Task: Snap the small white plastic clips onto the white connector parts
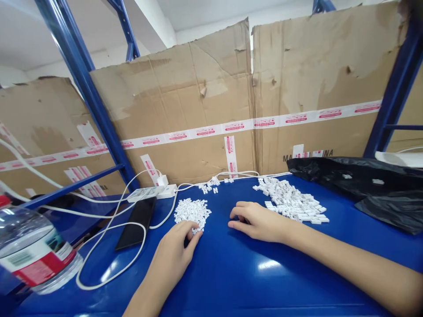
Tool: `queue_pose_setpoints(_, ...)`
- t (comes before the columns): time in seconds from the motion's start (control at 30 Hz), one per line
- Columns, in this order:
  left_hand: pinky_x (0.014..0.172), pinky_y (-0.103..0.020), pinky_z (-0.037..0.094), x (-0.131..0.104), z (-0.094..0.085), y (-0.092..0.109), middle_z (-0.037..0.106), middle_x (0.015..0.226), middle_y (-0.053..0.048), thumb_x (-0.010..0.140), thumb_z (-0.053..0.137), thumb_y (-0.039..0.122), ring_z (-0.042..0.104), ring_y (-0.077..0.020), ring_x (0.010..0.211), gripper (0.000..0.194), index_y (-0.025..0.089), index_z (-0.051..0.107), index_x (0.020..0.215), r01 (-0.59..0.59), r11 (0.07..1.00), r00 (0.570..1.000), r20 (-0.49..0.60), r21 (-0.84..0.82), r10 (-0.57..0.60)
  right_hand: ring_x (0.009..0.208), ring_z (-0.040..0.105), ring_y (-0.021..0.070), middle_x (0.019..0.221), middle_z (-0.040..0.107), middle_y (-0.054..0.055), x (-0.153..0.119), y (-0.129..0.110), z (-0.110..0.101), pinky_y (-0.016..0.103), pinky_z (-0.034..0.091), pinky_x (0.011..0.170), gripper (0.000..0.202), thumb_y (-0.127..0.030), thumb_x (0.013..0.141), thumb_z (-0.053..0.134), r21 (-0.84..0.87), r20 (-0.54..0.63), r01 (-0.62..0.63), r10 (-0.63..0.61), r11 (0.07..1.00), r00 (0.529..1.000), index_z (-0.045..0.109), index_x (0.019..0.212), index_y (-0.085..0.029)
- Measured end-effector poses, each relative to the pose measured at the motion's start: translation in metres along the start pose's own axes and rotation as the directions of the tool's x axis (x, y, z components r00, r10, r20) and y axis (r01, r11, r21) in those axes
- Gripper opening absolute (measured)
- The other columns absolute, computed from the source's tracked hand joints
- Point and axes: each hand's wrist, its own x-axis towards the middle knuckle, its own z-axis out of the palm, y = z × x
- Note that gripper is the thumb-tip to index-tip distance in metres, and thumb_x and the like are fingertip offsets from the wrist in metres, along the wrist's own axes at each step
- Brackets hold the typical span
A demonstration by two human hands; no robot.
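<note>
My left hand (176, 248) reaches the near edge of a heap of tiny white plastic pieces (191, 211). Its thumb and forefinger are almost together there, and whatever lies between the tips is too small to make out. My right hand (256, 220) is over the blue table to the right, fingers loosely curled, with a gap between thumb and forefinger and nothing visible in it. Just behind and right of that hand spreads a larger pile of white plastic parts (291, 198), bigger than the tiny pieces.
Several loose white parts (209, 187) lie at the back. On the left are a black phone (137, 222), a power strip (148, 193), a looping white cable (110, 281) and a water bottle (36, 251). A black plastic bag (390, 202) lies right; cardboard (191, 97) stands behind.
</note>
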Motion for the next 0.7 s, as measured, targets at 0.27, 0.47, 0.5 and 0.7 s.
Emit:
queue_pose_setpoints(0.27,0.064,-0.029,0.041,-0.003,-0.006,0.008,0.060,0.074,0.000,0.099,0.047,0.035,0.058,-0.0177,0.069,0.023,0.021,0.064,0.092,-0.023,0.999,1.000,-0.019,-0.040,0.022,0.070,0.057,0.0133,0.091,0.061,0.005,0.004,0.007,0.006,0.027,0.048,0.064,0.012,-0.028,0.091,0.070,0.173,-0.041,0.050,-0.044,0.984,0.998,0.071,0.091,-0.015)
queue_pose_setpoints(0.47,0.067,-0.029,0.044,-0.005,-0.007,0.010,0.063,0.076,-0.001,0.097,0.049,0.033,0.060,-0.0181,0.071,0.022,0.020,0.067,0.090,-0.022,0.999,0.998,-0.065,-0.041,0.019,0.068,0.056,0.0118,0.090,0.061,0.003,0.003,0.001,0.017,0.025,0.048,0.063,0.013,-0.025,0.089,0.071,0.235,-0.095,0.139,-0.120,0.962,0.988,0.071,0.099,-0.016)
queue_pose_setpoints(0.5,0.070,-0.030,0.046,-0.006,-0.006,0.009,0.064,0.078,-0.001,0.097,0.050,0.034,0.061,-0.0189,0.075,0.022,0.021,0.067,0.093,-0.032,0.999,0.996,-0.085,-0.030,0.029,0.068,0.055,0.0115,0.090,0.061,0.003,0.003,0.000,0.018,0.025,0.048,0.063,0.016,-0.025,0.089,0.072,0.244,-0.099,0.151,-0.131,0.958,0.986,0.071,0.103,-0.017)
queue_pose_setpoints(0.7,0.083,-0.036,0.048,-0.008,-0.002,0.000,0.064,0.089,-0.004,0.100,0.046,0.034,0.061,-0.0227,0.090,0.025,0.023,0.069,0.103,-0.060,0.998,0.994,-0.095,0.023,0.062,0.070,0.056,0.0109,0.100,0.064,0.003,0.002,-0.004,0.024,0.025,0.049,0.065,0.034,-0.021,0.088,0.070,0.322,-0.112,0.195,-0.168,0.926,0.979,0.065,0.122,-0.019)
